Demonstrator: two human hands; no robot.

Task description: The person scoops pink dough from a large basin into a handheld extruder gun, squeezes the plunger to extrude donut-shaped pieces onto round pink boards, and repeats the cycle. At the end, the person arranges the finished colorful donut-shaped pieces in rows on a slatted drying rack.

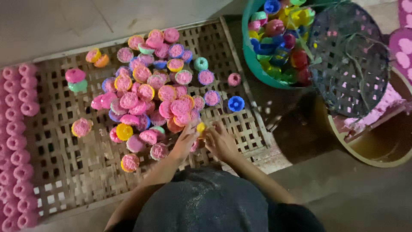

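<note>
A heap of small round plastic moulds packed with pink material point(151, 96) lies on a woven bamboo tray point(68, 167); the moulds are yellow, blue, purple, green and orange. My left hand point(183, 144) and my right hand point(219, 142) meet at the near edge of the heap and together grip a small yellow mould point(201, 127). An empty blue mould point(236, 103) lies on the tray just beyond my right hand. A dark cap brim hides my forearms at the bottom of the view.
Rows of pink moulded cakes point(19, 141) line the tray's left edge. A teal basin point(253, 60) holds many empty coloured moulds. A dark woven sieve point(349, 60) leans over a tan tub point(382, 154) with pink material.
</note>
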